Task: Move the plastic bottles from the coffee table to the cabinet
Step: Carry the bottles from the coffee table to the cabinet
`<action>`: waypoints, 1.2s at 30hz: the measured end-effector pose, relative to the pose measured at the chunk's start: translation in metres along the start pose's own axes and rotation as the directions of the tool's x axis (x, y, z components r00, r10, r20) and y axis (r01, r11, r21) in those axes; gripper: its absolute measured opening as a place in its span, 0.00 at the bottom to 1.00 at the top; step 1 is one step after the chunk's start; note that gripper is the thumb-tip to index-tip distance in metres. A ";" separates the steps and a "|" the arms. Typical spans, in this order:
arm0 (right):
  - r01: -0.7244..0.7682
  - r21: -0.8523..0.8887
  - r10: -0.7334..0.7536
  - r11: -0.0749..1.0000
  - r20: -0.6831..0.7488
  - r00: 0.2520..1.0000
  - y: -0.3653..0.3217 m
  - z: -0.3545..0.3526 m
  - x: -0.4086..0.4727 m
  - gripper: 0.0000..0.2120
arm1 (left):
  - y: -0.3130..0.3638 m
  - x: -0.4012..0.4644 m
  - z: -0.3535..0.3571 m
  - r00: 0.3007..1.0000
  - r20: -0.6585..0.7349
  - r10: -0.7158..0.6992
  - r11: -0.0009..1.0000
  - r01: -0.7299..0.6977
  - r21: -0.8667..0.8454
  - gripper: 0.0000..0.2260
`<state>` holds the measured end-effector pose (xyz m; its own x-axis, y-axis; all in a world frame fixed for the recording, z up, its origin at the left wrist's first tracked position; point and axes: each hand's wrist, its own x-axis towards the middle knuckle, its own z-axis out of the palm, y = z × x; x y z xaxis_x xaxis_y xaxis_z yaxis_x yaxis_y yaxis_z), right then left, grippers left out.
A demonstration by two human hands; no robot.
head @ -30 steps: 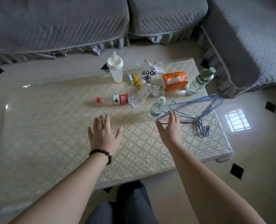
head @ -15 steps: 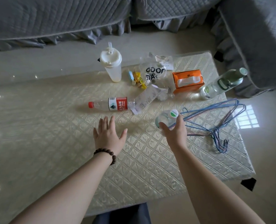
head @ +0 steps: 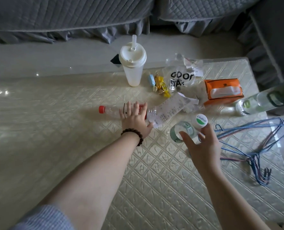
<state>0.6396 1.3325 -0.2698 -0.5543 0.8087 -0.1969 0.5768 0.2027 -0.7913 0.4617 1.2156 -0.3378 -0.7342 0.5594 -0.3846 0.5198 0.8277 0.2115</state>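
The left hand (head: 134, 119) lies flat over the red-capped bottle (head: 112, 111), fingers spread across its label and not yet curled under it; that bottle lies on its side on the coffee table (head: 71, 146), cap pointing left, a beaded bracelet (head: 133, 135) on the wrist behind it. The right hand (head: 202, 143) has thumb and fingertips around the small bottle (head: 186, 128), which stands near the table's middle with its white-and-green cap tipped toward me; whether the grip is firm I cannot tell. A receipt (head: 171, 110) rests against the lying bottle's base; just right of the right hand sprawl blue wire hangers (head: 254, 138). Further back stand a white lidded cup (head: 132, 67) with a straw, some candies (head: 159, 83), a clear printed bag (head: 181, 77) and an orange tissue pack (head: 223, 91). At the table's right edge a third bottle (head: 264, 102), clear with a green top, lies tilted. Beyond everything runs a grey sofa (head: 63, 15).
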 end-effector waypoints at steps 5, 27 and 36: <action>-0.032 0.010 0.032 0.999 0.039 0.999 0.002 0.006 -0.013 0.25 | -0.015 -0.016 0.012 0.993 -0.018 0.120 0.989 -0.118 0.085 0.38; -0.044 -0.009 0.045 0.999 0.139 0.989 -0.029 0.011 -0.030 0.24 | -0.064 -0.084 0.030 0.910 0.122 0.395 0.904 -0.409 0.123 0.25; -0.010 -0.039 0.018 0.999 0.206 0.978 -0.043 0.027 -0.025 0.25 | -0.067 -0.102 0.020 0.996 -0.033 -0.086 0.925 0.067 -0.374 0.46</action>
<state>0.6124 1.2888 -0.2465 -0.6559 0.6809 -0.3257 0.6050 0.2162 -0.7663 0.5108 1.1023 -0.3311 -0.7902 0.4876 -0.3713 0.2683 0.8199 0.5057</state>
